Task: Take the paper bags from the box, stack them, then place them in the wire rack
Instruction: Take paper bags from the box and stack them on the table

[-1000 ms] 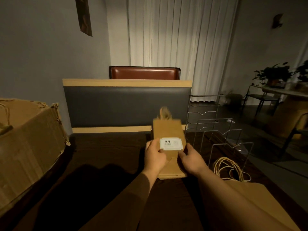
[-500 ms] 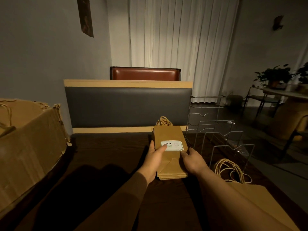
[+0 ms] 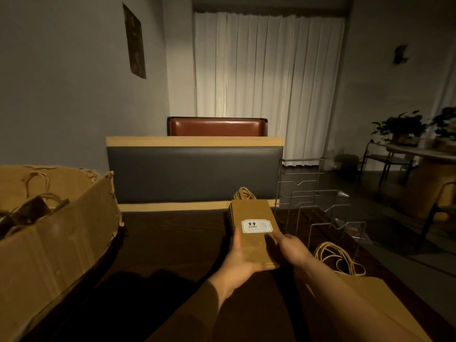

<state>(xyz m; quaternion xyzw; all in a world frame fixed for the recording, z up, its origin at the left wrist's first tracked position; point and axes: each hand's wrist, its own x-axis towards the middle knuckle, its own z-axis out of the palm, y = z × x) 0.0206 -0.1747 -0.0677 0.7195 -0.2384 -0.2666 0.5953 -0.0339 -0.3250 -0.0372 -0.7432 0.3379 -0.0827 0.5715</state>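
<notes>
I hold a stack of brown paper bags [image 3: 251,233] with my 2 hands, over the dark table [image 3: 172,238]. My left hand [image 3: 238,259] grips the left side and near end of the stack. My right hand [image 3: 291,249] grips its right side. A white sticker [image 3: 255,226] on the top bag says 9.9. The wire rack [image 3: 320,213] stands just to the right. The big cardboard box [image 3: 56,225] sits far left with bag handles in it. Another brown bag [image 3: 385,309] lies under my right arm.
</notes>
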